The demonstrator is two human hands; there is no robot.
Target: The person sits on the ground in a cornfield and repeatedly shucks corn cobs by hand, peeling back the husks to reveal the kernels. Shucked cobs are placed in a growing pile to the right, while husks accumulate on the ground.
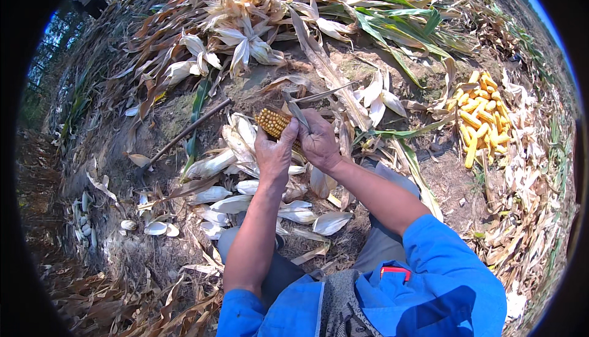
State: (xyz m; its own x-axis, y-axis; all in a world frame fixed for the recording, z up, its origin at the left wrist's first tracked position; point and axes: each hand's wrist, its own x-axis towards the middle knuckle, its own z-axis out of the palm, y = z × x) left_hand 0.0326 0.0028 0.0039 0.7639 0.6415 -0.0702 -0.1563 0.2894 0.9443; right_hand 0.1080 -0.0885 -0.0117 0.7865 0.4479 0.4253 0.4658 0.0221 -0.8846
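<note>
An ear of corn (272, 122) with bare golden kernels lies across my two hands, its kernelled end pointing up and left. My left hand (274, 155) grips it from below, thumb along its side. Against the ear's other side, my right hand (318, 140) is closed on a strip of dry husk (297, 112) pinched at the thumb. The ear's lower part is mostly hidden by the fingers. Below the hands, pale unhusked ears and loose husks (234, 203) are spread on the soil between my knees.
A heap of husked yellow corn (483, 116) lies at the right. A hoe-like tool with a wooden handle (186, 132) rests on the ground at the left. Cut corn stalks (391, 19) are piled across the far side. Paler ears (83, 224) form a small group at far left.
</note>
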